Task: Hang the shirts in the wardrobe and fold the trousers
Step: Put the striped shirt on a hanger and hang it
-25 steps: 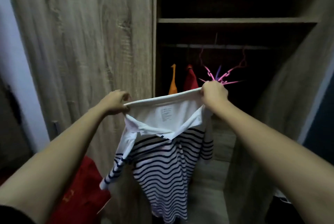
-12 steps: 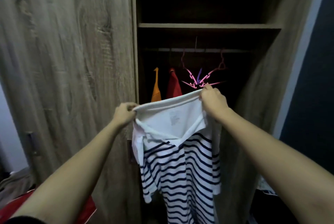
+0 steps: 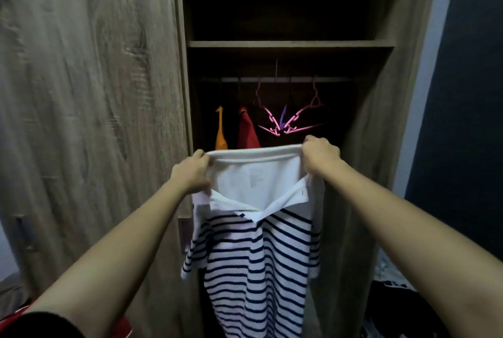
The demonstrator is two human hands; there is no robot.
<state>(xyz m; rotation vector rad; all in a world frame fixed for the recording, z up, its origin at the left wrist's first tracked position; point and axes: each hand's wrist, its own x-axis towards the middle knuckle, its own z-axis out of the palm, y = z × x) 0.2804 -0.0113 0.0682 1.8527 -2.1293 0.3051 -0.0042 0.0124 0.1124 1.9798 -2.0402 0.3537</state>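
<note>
I hold a white polo shirt with navy stripes (image 3: 258, 256) up in front of the open wardrobe (image 3: 288, 44). My left hand (image 3: 192, 174) grips the left end of its white collar and my right hand (image 3: 321, 156) grips the right end, stretching the neckline flat. The shirt hangs down below my hands. Behind it, on the rail (image 3: 285, 80), hang an orange garment (image 3: 221, 130), a red garment (image 3: 247, 132) and empty pink hangers (image 3: 288, 122) tangled with a purple one.
A closed wooden wardrobe door (image 3: 89, 106) fills the left. The open door (image 3: 381, 133) stands on the right, next to a dark blue wall (image 3: 462, 92). Red cloth (image 3: 119, 329) lies at the bottom left; dark clothes (image 3: 394, 305) lie at the bottom right.
My view has shifted left to right so the wardrobe opening is centred. Both hands keep their grip on the collar, and the shirt now hangs straighter, closer to the opening.
</note>
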